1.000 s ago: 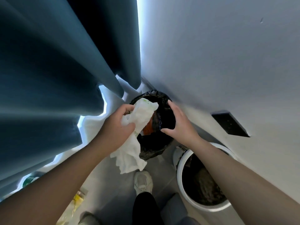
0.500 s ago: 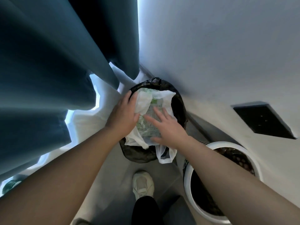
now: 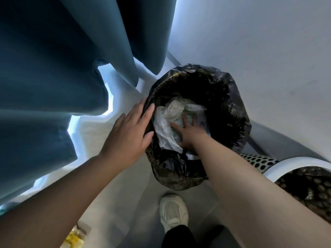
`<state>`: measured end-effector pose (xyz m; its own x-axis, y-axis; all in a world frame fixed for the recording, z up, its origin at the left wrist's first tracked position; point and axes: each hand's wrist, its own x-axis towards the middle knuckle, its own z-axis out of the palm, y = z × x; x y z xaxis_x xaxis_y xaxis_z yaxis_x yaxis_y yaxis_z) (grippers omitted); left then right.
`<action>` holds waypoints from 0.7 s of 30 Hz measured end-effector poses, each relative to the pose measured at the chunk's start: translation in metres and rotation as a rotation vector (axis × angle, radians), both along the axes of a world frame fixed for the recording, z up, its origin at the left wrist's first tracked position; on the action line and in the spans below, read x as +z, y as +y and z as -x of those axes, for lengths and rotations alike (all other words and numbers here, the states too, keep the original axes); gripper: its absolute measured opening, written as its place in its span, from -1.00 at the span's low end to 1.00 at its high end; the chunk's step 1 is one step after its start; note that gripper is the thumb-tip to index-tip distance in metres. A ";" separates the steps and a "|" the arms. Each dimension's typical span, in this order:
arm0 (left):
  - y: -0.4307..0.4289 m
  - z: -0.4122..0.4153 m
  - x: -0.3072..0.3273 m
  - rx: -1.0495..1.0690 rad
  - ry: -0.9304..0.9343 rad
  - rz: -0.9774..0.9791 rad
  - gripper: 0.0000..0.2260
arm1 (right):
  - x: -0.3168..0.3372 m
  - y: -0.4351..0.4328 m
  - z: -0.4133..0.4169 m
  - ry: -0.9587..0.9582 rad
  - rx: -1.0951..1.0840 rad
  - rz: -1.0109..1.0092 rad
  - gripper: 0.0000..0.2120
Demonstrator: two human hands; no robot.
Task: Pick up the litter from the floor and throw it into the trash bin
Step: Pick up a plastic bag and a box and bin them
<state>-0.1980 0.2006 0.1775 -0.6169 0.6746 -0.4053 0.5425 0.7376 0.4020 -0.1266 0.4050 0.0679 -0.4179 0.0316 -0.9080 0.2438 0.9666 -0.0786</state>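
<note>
A trash bin lined with a black bag (image 3: 231,108) stands in the corner against the white wall. A crumpled white plastic bag (image 3: 165,129) with green print lies inside it. My right hand (image 3: 188,133) reaches down into the bin and presses flat on the white bag with spread fingers. My left hand (image 3: 130,135) is flat with straight fingers against the bin's left rim and holds nothing.
Dark teal curtains (image 3: 62,68) hang at the left over a white sheer. A white perforated planter (image 3: 286,167) stands right of the bin. A yellow wrapper (image 3: 75,237) lies on the grey floor at the lower left. My white shoe (image 3: 172,212) stands below the bin.
The white bag went from my left hand's grip down into the bin. My right hand pushed it deeper, and my left hand let go and moved to the rim.
</note>
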 end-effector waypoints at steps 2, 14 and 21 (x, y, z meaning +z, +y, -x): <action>-0.001 -0.001 -0.003 -0.016 0.019 -0.015 -0.40 | -0.005 0.000 0.000 0.015 -0.008 0.001 -0.25; -0.015 -0.009 0.045 0.097 -0.073 0.119 -0.32 | 0.121 -0.008 -0.017 0.340 -0.019 -0.018 -0.19; -0.080 -0.052 0.099 0.214 0.021 0.234 -0.32 | 0.203 -0.074 -0.047 0.545 0.118 0.054 -0.23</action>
<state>-0.1458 0.1206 0.2769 -0.7445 0.4185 -0.5202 0.3714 0.9071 0.1981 -0.0798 0.3315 0.2710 -0.8251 -0.0843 -0.5587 0.0445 0.9760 -0.2131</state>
